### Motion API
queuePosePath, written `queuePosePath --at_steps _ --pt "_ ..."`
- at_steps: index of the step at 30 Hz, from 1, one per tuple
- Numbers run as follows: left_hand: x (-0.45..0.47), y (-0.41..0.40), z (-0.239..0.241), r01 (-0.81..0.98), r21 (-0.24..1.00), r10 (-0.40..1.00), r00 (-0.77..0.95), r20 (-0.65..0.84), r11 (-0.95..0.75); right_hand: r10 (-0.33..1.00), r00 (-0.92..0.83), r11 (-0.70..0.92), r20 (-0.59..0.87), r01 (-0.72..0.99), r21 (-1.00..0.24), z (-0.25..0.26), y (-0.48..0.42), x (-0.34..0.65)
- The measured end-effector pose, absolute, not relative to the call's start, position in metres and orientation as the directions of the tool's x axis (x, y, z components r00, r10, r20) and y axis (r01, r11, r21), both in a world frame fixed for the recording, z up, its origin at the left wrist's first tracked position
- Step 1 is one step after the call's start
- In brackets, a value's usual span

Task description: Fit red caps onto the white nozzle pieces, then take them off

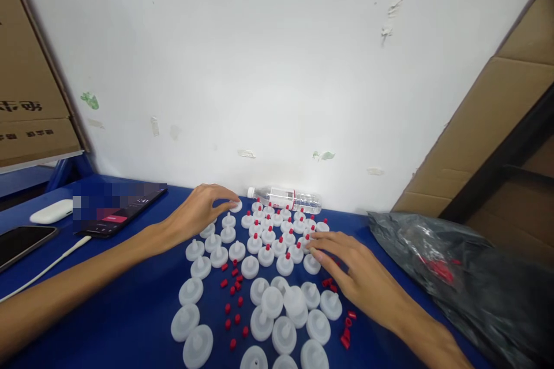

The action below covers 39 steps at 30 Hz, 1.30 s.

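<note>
Left hand [203,209]: our thumb and forefinger nearly meet at a cap [235,207]; we cannot tell if they grip it.
Right hand [355,262]: our fingertips meet a red-tipped cap [304,242]; grip unclear.
Red tips [228,308]: loose, nearer us than our fingers.

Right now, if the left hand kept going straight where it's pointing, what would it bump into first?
The left hand would first meet the white disc at its fingertips. Beyond that, probably the bottle lying by the wall, though depth is hard to judge.
</note>
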<state>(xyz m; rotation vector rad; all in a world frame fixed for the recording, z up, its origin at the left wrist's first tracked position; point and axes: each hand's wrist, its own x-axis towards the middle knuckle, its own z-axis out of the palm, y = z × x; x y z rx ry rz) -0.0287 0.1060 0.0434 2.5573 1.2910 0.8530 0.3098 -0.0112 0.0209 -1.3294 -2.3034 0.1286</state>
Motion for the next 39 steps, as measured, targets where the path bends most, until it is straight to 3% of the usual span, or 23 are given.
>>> queuePosePath --at_steps 9,17,22,33,39 --pt "-0.031 0.105 0.043 0.707 0.368 0.789 0.468 0.398 -0.604 0.829 -0.426 0.524 0.362 0.819 -0.235 0.014 -0.011 0.31" --pt "-0.038 0.102 0.046 0.742 0.342 0.813 0.486 0.319 -0.577 0.85 -0.388 0.493 0.356 0.823 -0.281 0.012 -0.017 0.306" --pt "-0.041 0.104 0.045 0.761 0.313 0.817 0.474 0.329 -0.568 0.828 -0.417 0.519 0.375 0.823 -0.232 0.013 -0.013 0.307" --pt "-0.038 0.104 0.048 0.762 0.282 0.798 0.471 0.376 -0.583 0.739 -0.236 0.433 0.632 0.884 -0.177 0.012 -0.008 0.311" --pt "-0.01 0.072 0.059 0.673 0.276 0.711 0.541 0.449 -0.686 0.601 -0.314 0.599 0.735 0.785 -0.155 0.013 -0.012 0.302"
